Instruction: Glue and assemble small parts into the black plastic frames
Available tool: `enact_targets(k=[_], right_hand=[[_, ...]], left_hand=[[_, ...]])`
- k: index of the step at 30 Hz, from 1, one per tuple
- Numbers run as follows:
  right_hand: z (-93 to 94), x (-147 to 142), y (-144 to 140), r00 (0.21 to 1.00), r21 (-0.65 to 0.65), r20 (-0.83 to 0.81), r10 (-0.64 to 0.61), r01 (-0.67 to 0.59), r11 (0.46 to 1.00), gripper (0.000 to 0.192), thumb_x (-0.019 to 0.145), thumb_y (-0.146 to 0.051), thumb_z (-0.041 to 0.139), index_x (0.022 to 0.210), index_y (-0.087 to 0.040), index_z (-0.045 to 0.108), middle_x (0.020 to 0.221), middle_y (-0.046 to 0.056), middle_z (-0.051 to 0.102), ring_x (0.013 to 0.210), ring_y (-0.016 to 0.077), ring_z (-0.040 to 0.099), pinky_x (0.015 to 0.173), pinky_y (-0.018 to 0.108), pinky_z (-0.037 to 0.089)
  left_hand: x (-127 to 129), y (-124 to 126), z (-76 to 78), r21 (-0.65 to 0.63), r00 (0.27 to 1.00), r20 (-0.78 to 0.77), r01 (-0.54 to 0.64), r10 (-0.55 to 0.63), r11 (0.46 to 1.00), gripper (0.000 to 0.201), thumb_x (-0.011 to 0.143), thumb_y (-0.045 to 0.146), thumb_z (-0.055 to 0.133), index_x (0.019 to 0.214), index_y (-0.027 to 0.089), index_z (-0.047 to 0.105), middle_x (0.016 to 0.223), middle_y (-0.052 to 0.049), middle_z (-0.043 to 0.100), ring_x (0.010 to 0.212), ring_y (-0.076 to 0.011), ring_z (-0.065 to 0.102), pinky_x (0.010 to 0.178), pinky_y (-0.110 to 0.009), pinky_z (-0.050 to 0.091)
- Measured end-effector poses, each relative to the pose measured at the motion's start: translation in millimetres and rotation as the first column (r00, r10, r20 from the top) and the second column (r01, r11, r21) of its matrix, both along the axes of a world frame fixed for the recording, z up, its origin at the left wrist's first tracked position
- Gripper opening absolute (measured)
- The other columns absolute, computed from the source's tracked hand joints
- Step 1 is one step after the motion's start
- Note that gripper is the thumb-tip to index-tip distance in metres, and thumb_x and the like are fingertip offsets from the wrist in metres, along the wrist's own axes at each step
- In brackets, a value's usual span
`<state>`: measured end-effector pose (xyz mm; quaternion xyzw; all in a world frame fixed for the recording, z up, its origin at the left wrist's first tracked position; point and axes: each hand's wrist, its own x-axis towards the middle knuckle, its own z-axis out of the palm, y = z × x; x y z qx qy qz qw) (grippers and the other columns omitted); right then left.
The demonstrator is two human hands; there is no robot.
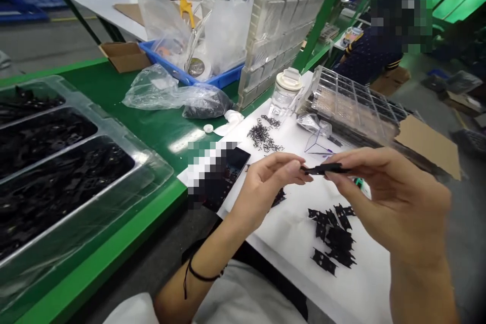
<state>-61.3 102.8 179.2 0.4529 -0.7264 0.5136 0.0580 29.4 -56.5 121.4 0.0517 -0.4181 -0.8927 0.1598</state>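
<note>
Between my two hands, above the white table top (364, 278), is a thin flat black plastic part (322, 168), seen nearly edge-on. My left hand (271, 177) pinches its left end between thumb and fingers. The right end is gripped by my right hand (387, 192), thumb below and fingers above. Under the hands lies a loose pile of flat black plastic parts (337, 243). Farther off is a heap of small thin black pieces (261, 134). Another few black parts (280, 196) are partly hidden behind my left hand.
At left stands a clear divided tray (152, 177) full of black parts. A dark tablet-like screen (231, 172), a lidded jar (284, 93) and a compartment box (353, 101) surround the work area. Behind are a blue bin (228, 78) and stacked clear trays (273, 25). A person (372, 50) sits beyond.
</note>
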Motion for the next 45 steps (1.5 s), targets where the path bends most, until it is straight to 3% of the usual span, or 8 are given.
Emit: enact_targets(k=[4, 12, 19, 23, 26, 30, 36, 45], right_hand=[[4.9, -11.3, -19.0, 0.976, -0.007, -0.165, 0.140, -0.143, 0.990, 0.021, 0.087, -0.001, 0.074, 0.097, -0.020, 0.071, 0.101, 0.005, 0.075, 0.097, 0.0223, 0.073, 0.085, 0.041, 0.063], [-0.2, -32.1, -62.4, 0.833, -0.008, -0.518, 0.194, -0.232, 0.973, 0.019, 0.086, 0.005, 0.072, 0.087, -0.014, 0.073, 0.099, 0.011, 0.079, 0.092, 0.0212, 0.072, 0.082, 0.039, 0.060], [-11.4, -46.4, -74.8, 0.859, -0.109, -0.483, 0.169, -0.250, 0.962, 0.018, 0.087, 0.000, 0.075, 0.092, -0.018, 0.072, 0.100, 0.008, 0.080, 0.094, 0.0231, 0.075, 0.085, 0.042, 0.060], [-12.3, -53.7, -66.5, 0.891, -0.018, -0.365, 0.269, -0.296, 0.955, 0.017, 0.090, -0.007, 0.074, 0.102, -0.019, 0.074, 0.114, 0.009, 0.076, 0.105, 0.0220, 0.072, 0.092, 0.040, 0.059], [-20.2, -66.3, -50.4, 0.962, 0.180, -0.183, 0.204, -0.171, 0.969, 0.013, 0.095, -0.017, 0.071, 0.108, -0.020, 0.073, 0.118, 0.007, 0.071, 0.095, 0.0171, 0.069, 0.086, 0.034, 0.058], [-46.7, -83.9, -25.2, 0.986, 0.567, -0.056, 0.158, -0.099, 0.818, 0.012, 0.094, -0.012, 0.066, 0.099, -0.020, 0.074, 0.093, 0.002, 0.072, 0.074, 0.0146, 0.066, 0.070, 0.030, 0.054], [-77.9, -88.3, -11.1, 0.991, 0.778, -0.033, 0.132, -0.058, 0.626, 0.022, 0.094, -0.007, 0.058, 0.091, -0.019, 0.075, 0.090, 0.005, 0.074, 0.078, 0.0196, 0.068, 0.073, 0.032, 0.049], [-83.6, -78.6, -15.7, 0.994, 0.840, -0.066, 0.092, 0.005, 0.543, 0.018, 0.095, -0.014, 0.057, 0.086, -0.020, 0.071, 0.088, 0.004, 0.072, 0.075, 0.0196, 0.065, 0.067, 0.032, 0.041]], left_hand=[[-12.2, -5.5, 4.2, 0.228, 0.996, -0.071, 0.067, -0.052, 0.971, 0.024, 0.089, 0.029, 0.082, 0.105, 0.011, 0.079, 0.098, -0.008, 0.080, 0.094, -0.0157, 0.076, 0.093, -0.024, 0.060], [-32.6, -2.4, 11.3, 0.506, 0.978, -0.152, -0.046, 0.142, 0.861, 0.026, 0.107, 0.020, 0.056, 0.100, 0.022, 0.080, 0.100, 0.006, 0.081, 0.098, -0.0030, 0.073, 0.091, -0.009, 0.055], [-33.7, -9.3, 10.9, 0.231, 0.946, -0.194, -0.213, 0.260, 0.949, 0.026, 0.106, 0.024, 0.057, 0.115, 0.018, 0.080, 0.112, -0.006, 0.079, 0.114, -0.0162, 0.070, 0.095, -0.022, 0.056], [-37.4, -17.3, 5.4, 0.164, 0.932, -0.149, -0.307, 0.331, 0.938, 0.021, 0.098, 0.027, 0.070, 0.113, 0.017, 0.081, 0.104, -0.004, 0.079, 0.099, -0.0143, 0.072, 0.090, -0.021, 0.056], [-40.0, -19.8, 2.2, 0.135, 0.919, -0.129, -0.356, 0.373, 0.925, 0.024, 0.093, 0.029, 0.077, 0.114, 0.018, 0.080, 0.094, -0.001, 0.077, 0.088, -0.0123, 0.072, 0.088, -0.022, 0.057], [-45.9, -14.4, -2.2, 0.118, 0.921, -0.098, -0.366, 0.377, 0.923, 0.031, 0.090, 0.032, 0.081, 0.116, 0.017, 0.074, 0.090, -0.001, 0.078, 0.076, -0.0126, 0.073, 0.075, -0.022, 0.057], [-55.0, -0.2, -14.7, 0.145, 0.939, -0.049, -0.329, 0.339, 0.933, 0.024, 0.094, 0.031, 0.076, 0.107, 0.017, 0.062, 0.091, -0.005, 0.081, 0.073, -0.0120, 0.073, 0.072, -0.022, 0.056], [-58.4, 6.1, -28.5, 0.165, 0.962, -0.027, -0.263, 0.271, 0.951, 0.021, 0.095, 0.027, 0.076, 0.106, 0.018, 0.061, 0.089, -0.004, 0.081, 0.072, -0.0108, 0.071, 0.069, -0.020, 0.054]])
